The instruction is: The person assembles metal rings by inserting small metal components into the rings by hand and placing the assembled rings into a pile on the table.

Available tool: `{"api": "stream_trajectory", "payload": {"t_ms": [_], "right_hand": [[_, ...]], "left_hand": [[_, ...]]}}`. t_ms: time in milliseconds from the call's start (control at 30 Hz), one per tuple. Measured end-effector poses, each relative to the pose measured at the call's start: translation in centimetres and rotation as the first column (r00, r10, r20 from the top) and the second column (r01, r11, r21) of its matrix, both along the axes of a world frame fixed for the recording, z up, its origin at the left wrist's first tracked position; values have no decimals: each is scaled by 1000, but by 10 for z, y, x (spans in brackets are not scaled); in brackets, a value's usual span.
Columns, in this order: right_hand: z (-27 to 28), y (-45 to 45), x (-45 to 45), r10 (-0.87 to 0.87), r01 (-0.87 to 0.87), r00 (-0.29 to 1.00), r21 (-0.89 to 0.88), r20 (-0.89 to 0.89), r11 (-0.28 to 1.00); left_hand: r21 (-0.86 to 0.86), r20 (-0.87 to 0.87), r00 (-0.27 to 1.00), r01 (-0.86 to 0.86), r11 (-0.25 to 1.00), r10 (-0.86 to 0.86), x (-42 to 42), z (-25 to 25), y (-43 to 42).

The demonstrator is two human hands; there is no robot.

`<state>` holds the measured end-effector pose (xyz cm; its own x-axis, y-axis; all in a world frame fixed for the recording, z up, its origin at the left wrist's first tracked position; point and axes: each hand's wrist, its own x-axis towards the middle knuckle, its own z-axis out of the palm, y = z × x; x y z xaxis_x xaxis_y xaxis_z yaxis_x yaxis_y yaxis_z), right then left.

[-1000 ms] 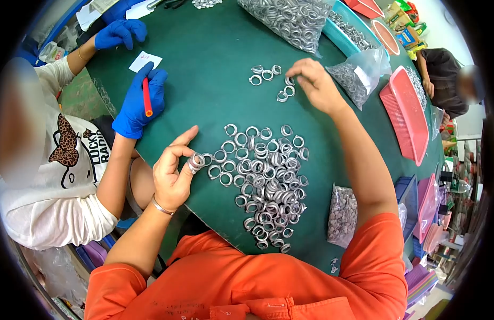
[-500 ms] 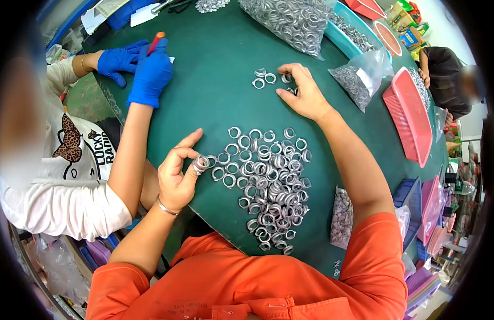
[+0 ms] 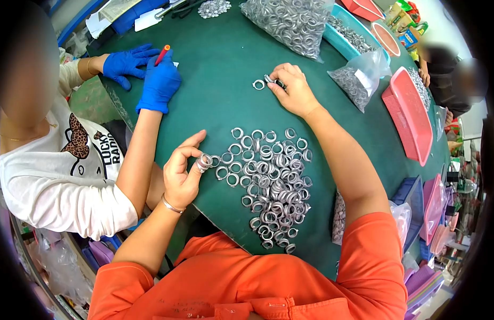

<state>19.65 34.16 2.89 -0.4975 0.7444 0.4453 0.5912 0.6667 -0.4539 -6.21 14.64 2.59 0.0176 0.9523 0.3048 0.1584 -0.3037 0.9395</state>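
Between the thumb and fingers of my left hand is a pair or so of small silver metal rings, held just left of the pile; one finger is stretched out. My right hand is farther up the table, its thumb and fingers closed round a few more rings, partly hidden under the fingers. One loose ring lies flat just left of them. A large heap of the same rings, each with small lugs, spreads across the green table between my forearms.
At left, a co-worker's blue-gloved hands hold a red pen. Ring-filled plastic bags, a teal basket and a pink basket stand along the right side. Another person sits beyond.
My right hand has moved slightly left and closed over the small group of rings, drawing them together. My left hand still holds its rings, barely shifted. The co-worker's gloved hands moved slightly right.
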Motion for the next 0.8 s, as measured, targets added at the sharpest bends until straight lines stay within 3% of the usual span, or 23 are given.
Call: {"api": "stream_trajectory", "payload": {"t_ms": [267, 400, 467, 500, 600, 633, 667, 733, 767, 800], "right_hand": [[-2, -4, -3, -68, 70, 997, 81, -26, 994], [-1, -5, -2, -5, 14, 996, 91, -94, 996], [-1, -8, -3, -154, 240, 929, 230, -338, 943], [1, -9, 0, -270, 353, 897, 199, -351, 914], [16, -14, 11, -545, 619, 691, 0, -475, 785], [27, -17, 13, -567, 627, 584, -120, -581, 770], [36, -20, 11, -563, 502, 369, -351, -740, 791], [92, -64, -4, -569, 257, 85, -534, -818, 806], [112, -85, -6, -574, 276, 72, -537, -816, 797], [127, -109, -8, -546, 166, 70, -530, -835, 831]], "left_hand": [[25, -9, 995, -96, 995, 97, 1, -5, -1], [55, -17, 994, -106, 993, 108, 1, -10, 0], [86, 49, 983, -182, 980, 178, 6, -10, 3], [82, 57, 981, -190, 978, 186, 7, -9, 3], [85, 31, 983, -181, 980, 179, 7, -9, 4], [87, 46, 982, -185, 979, 181, 7, -12, 5], [86, 51, 985, -169, 982, 165, 6, -14, 6], [31, -39, 989, -141, 990, 142, 2, -16, 5], [13, 36, 992, -120, 993, 120, 3, -14, 5], [-13, 14, 990, -140, 990, 141, 4, -14, 5]]}}
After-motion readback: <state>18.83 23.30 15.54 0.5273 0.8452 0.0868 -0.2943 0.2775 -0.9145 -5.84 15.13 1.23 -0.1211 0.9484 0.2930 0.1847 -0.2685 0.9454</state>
